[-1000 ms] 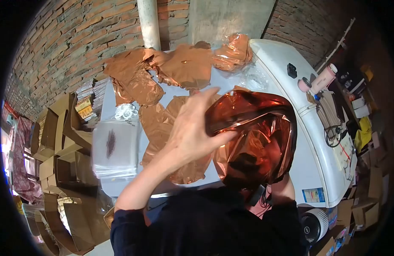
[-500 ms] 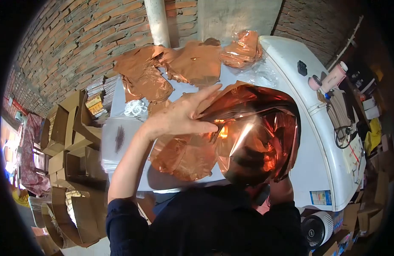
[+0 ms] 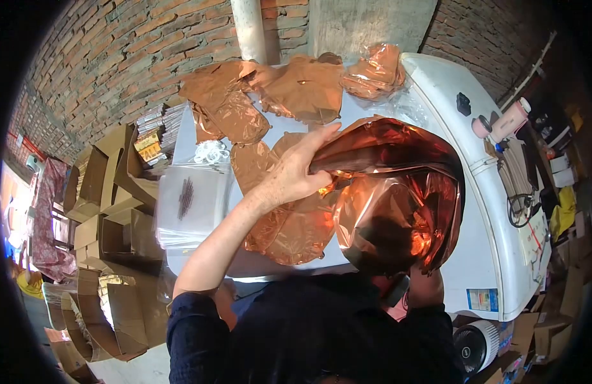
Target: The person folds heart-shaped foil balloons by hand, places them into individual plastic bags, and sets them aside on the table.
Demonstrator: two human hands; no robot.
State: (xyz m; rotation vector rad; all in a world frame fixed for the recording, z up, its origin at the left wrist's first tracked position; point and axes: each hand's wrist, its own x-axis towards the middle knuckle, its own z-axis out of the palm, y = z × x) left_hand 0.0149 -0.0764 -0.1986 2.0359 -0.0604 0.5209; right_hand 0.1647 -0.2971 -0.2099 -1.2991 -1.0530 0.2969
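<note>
My left hand (image 3: 296, 169) is closed at the left edge of a bundle of shiny copper-coloured foil sheets (image 3: 379, 214), its thumb and fingers on the folded rim. The bundle curves over to the right, and its upper layers are dark and creased. Only the right forearm shows below it; my right hand is hidden behind the foil. Beneath and left of the bundle, flat foil pieces (image 3: 289, 233) lie on the white table. A stack of clear plastic bags (image 3: 192, 201) rests at the left, with white ties (image 3: 211, 152) just above.
More copper foil (image 3: 302, 89) lies along the table's back, beside a plastic-wrapped foil pile (image 3: 373, 70). Cardboard boxes (image 3: 132, 237) stand at the left. A white appliance (image 3: 494, 211) borders the right, with a pink bottle (image 3: 510, 121) on it and a fan (image 3: 472, 349) below.
My left hand has closed from spread fingers onto the foil's left edge. The view has shifted slightly, so the table and bundle appear further right.
</note>
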